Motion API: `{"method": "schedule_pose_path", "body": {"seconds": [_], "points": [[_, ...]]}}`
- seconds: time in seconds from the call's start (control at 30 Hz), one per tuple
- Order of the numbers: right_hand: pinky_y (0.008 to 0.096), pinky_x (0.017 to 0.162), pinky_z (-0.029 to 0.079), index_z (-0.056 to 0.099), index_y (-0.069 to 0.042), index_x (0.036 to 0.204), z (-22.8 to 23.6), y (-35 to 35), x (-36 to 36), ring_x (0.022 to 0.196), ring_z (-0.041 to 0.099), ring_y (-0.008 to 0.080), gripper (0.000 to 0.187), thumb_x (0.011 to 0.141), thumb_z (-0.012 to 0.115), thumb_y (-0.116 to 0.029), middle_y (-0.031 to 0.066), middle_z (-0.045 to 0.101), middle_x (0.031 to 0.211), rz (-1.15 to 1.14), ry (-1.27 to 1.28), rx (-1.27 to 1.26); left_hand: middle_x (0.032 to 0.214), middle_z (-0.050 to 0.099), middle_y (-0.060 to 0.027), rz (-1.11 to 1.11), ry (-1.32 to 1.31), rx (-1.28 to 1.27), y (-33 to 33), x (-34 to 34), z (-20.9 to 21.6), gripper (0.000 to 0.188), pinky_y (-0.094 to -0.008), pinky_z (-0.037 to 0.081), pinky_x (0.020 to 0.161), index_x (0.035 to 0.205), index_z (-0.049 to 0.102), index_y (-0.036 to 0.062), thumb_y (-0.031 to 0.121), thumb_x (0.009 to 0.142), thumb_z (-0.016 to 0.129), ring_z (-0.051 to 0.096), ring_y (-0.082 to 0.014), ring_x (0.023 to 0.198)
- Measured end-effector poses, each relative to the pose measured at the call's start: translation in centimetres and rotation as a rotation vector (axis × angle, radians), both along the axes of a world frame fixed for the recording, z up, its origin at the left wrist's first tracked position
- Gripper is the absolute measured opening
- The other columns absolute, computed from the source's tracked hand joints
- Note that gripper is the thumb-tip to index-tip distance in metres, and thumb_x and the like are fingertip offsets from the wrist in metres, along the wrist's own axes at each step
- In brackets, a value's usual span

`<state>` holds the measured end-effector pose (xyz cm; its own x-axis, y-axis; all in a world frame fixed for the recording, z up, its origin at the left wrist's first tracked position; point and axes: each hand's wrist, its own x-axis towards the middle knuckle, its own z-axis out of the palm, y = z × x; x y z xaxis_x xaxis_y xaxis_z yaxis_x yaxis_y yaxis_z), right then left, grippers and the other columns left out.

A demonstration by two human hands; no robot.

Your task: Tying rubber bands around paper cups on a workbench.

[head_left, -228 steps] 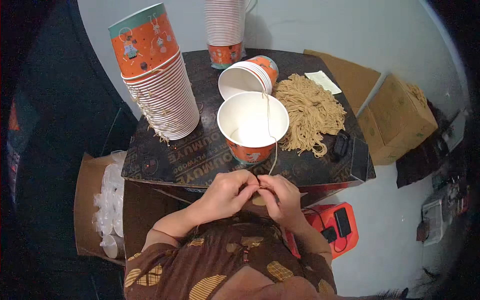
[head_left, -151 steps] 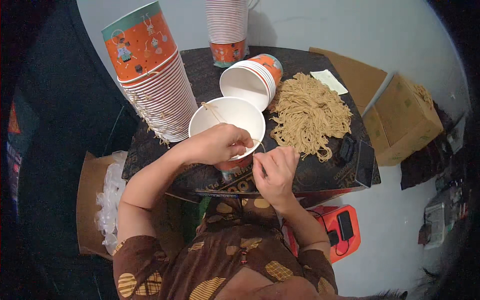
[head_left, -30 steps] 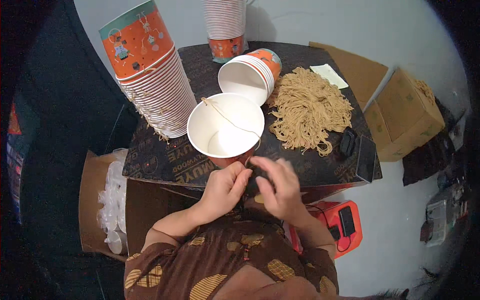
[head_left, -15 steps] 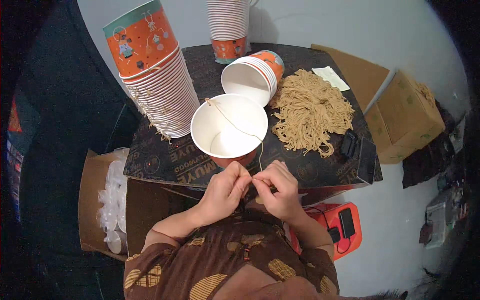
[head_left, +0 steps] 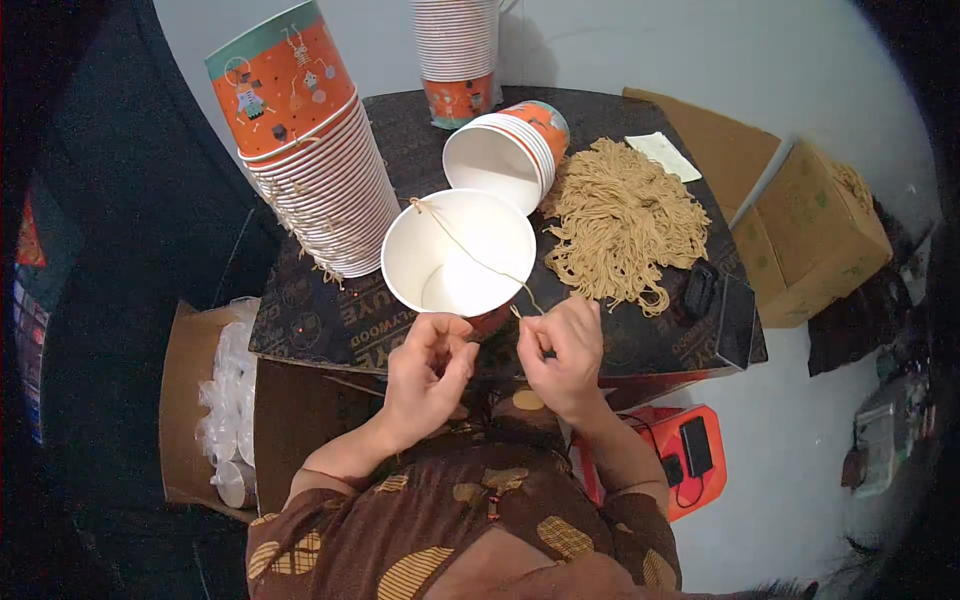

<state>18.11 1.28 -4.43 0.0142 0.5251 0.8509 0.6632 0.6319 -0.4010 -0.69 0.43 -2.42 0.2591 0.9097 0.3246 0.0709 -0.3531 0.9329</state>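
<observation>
Bucket [head_left: 408, 255] upright, mouth up; cord [head_left: 463, 247] slants across mouth.

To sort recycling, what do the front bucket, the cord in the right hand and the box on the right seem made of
Front bucket: likely coated paperboard, by its smooth white inside and rolled rim. Cord: matte tan fibre, perhaps cotton, limply curved. Box: probably cardboard; dull brown, folded edges.
</observation>
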Motion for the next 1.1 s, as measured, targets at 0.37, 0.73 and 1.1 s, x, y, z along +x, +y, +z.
{"method": "schedule_pose_path", "body": {"seconds": [0.37, 0.73, 1.1], "points": [[0.0396, 0.065, 0.034, 0.055, -0.009, 0.077, -0.3, 0.4, -0.3, 0.067, 0.050, 0.0254, 0.024, 0.068, 0.072, 0.005, 0.0038, 0.047, 0.067, -0.018, -0.013, 0.019, 0.071, 0.059, 0.0012, 0.082, 0.062, 0.066, -0.1, -0.3, 0.0, 0.009, -0.0208, 0.045, 0.058, 0.103, 0.058, -0.0024, 0.000, 0.095, 0.062, 0.054, -0.0033, 0.063], [0.0396, 0.071, 0.038, 0.062, -0.009, 0.087, -0.6, -1.0, -0.1, 0.072, 0.054, 0.0236, 0.028, 0.065, 0.074, 0.002, 0.0017, 0.052, 0.074, 0.144, -0.072, 0.126, 0.062, 0.053, 0.0017, -0.195, -0.060, -0.394, 1.1, 1.3, 0.4, 0.033, -0.0226, 0.035, 0.047, 0.081, 0.058, 0.0028, 0.024, 0.105, 0.050, 0.045, -0.0050, 0.052], [0.0396, 0.073, 0.037, 0.065, -0.009, 0.086, -0.1, -1.1, 0.1, 0.069, 0.053, 0.0220, 0.020, 0.071, 0.076, -0.003, 0.0005, 0.052, 0.070, 0.148, -0.098, 0.074, 0.070, 0.050, 0.0025, -0.176, 0.039, -0.211, 0.6, 1.5, -0.2, 0.022, -0.0229, 0.038, 0.056, 0.087, 0.053, 0.0027, 0.016, 0.104, 0.050, 0.043, -0.0048, 0.063]]}}
